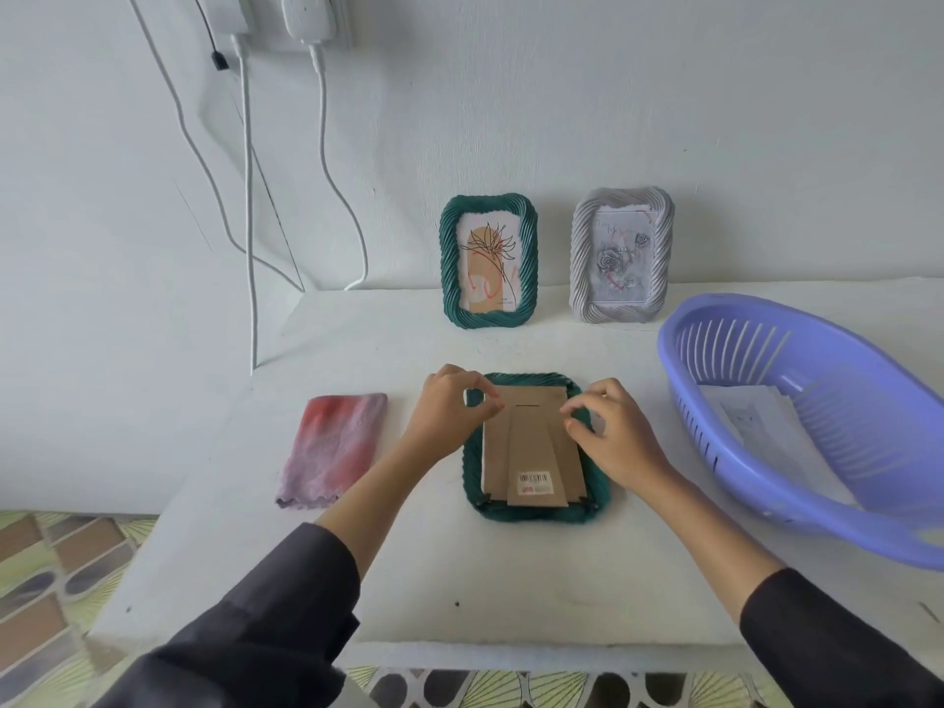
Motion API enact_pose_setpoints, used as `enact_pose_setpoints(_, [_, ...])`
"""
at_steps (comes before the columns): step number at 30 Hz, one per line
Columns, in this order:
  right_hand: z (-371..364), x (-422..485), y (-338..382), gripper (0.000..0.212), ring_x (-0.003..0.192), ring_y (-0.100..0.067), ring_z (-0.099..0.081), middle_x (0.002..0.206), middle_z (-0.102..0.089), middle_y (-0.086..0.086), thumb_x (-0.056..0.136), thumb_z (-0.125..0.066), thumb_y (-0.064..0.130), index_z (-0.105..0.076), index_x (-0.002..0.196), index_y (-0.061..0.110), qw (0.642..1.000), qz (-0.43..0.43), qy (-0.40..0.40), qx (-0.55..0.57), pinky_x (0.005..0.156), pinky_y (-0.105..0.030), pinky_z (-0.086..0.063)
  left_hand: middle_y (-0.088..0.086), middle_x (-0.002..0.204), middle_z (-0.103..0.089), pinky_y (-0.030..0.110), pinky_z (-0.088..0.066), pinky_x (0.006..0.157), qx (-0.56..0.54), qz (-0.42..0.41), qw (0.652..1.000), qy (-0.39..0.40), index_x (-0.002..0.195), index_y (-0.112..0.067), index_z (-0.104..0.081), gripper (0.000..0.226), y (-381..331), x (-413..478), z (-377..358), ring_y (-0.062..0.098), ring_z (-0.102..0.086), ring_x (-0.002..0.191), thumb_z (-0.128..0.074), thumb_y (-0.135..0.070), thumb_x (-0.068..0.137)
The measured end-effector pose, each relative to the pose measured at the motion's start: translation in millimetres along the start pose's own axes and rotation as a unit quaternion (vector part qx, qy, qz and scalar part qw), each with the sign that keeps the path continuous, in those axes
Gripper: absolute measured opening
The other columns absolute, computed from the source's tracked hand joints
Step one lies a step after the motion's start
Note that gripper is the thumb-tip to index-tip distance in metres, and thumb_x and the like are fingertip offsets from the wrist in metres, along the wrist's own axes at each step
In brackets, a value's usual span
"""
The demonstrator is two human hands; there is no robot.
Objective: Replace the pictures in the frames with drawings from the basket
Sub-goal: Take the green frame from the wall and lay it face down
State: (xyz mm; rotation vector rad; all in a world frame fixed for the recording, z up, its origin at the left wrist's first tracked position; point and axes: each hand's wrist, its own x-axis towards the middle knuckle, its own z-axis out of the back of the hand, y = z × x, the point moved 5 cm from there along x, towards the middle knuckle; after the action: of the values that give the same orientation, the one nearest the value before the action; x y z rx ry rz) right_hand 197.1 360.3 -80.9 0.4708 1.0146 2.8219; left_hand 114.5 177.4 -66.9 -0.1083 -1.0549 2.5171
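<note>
while the face-down green frame (472, 482) lies mid-bench (459, 580), its cardboard backing (531, 442) is not yet out, so the task looks early. left hand (449, 411): thumb and forefinger pinch the backing's 11 o'clock corner. right hand (613, 436): fingers curled at the 2 o'clock edge, can't tell if they grip. standing green frame (449, 258) at 12 o'clock and grey frame (582, 258) at 1 o'clock hold pictures, probably not yet swapped. drawings (756, 416) lie in the purple basket (843, 528) at 3 o'clock. pink cloth (332, 447) at 9 o'clock. barcode sticker (536, 481) at the backing's 6 o'clock end, red digits look like "200"; other writing too small to read.
</note>
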Motion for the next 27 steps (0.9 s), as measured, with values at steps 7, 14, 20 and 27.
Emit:
enact_pose_setpoints(7, [1.8,-46.8,3.1,0.008,0.105,-0.015,-0.049,0.103,-0.044,0.004,0.081,-0.066,0.010,-0.071,0.087,0.009,0.999,0.018,0.029,0.025,0.086,-0.022,-0.032,-0.002,0.107,-0.050,0.030,-0.038,0.097,-0.015,-0.003,0.999,0.031,0.083,-0.028,-0.069,0.003,9.6,-51.7,-5.1,0.018,-0.044,0.113,-0.070,-0.028,0.080])
enact_pose_setpoints(14, [5.4,-77.7,-0.1,0.016,0.118,-0.011,-0.045,0.121,-0.045,0.002,0.082,-0.068,0.020,-0.071,0.096,0.014,0.997,0.010,0.056,0.055,0.098,-0.023,-0.031,-0.008,0.122,-0.044,0.024,-0.028,0.100,-0.058,-0.005,0.995,0.078,0.071,-0.040,-0.065,0.017,12.4,-88.4,-6.9,0.011,-0.039,0.120,-0.077,-0.027,0.073])
enact_pose_setpoints(20, [8.2,-90.3,-1.4,0.032,0.115,-0.006,-0.040,0.123,-0.041,0.004,0.074,-0.075,0.027,-0.068,0.103,0.019,0.995,0.020,0.086,0.046,0.098,-0.021,-0.027,-0.011,0.127,-0.041,0.021,-0.031,0.099,-0.070,-0.007,0.995,0.064,0.091,-0.027,-0.070,0.033,15.7,-97.6,-7.4,0.007,-0.038,0.118,-0.085,-0.017,0.063])
enact_pose_setpoints(27, [8.1,-88.8,0.4,0.024,0.114,-0.016,-0.042,0.115,-0.038,0.004,0.078,-0.072,0.020,-0.067,0.101,0.018,0.994,0.019,0.097,0.039,0.102,-0.031,-0.031,-0.011,0.119,-0.048,0.023,-0.033,0.099,-0.082,0.002,0.995,0.052,0.089,-0.015,-0.075,0.029,14.2,-96.5,-8.3,0.006,-0.040,0.116,-0.085,-0.013,0.062])
